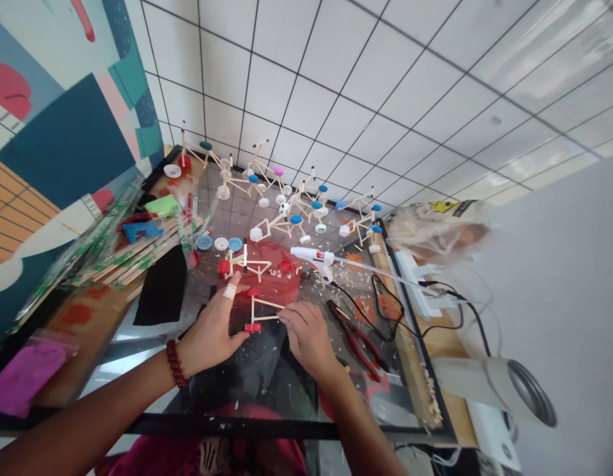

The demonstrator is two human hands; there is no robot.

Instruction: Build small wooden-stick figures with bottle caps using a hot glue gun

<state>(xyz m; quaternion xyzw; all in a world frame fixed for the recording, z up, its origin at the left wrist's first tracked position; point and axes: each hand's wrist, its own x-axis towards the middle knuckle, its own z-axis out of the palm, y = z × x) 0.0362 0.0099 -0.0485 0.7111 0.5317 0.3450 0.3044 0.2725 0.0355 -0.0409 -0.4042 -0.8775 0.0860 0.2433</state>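
Near side of the bench [227, 425], between both hands: small stick frame [253, 311]. Runs left to right along its sticks [266, 318], capped end to the left; far red cap [254, 291] and near red cap [253, 328] set one beyond the other. Right hand [306, 334] at the right end, pinching the sticks between thumb and fingers. Left hand [211, 334] at the capped end, with spread fingers: thumb just beside the near cap, a fingertip by the far one. Gripping or only bracketing: hard to tell from so high. Just beyond the left fingers, partly over a red sheet [286, 287]: second stick frame [245, 261]. Right of the right hand: pliers [353, 340]. Farther off: white glue gun [313, 256].
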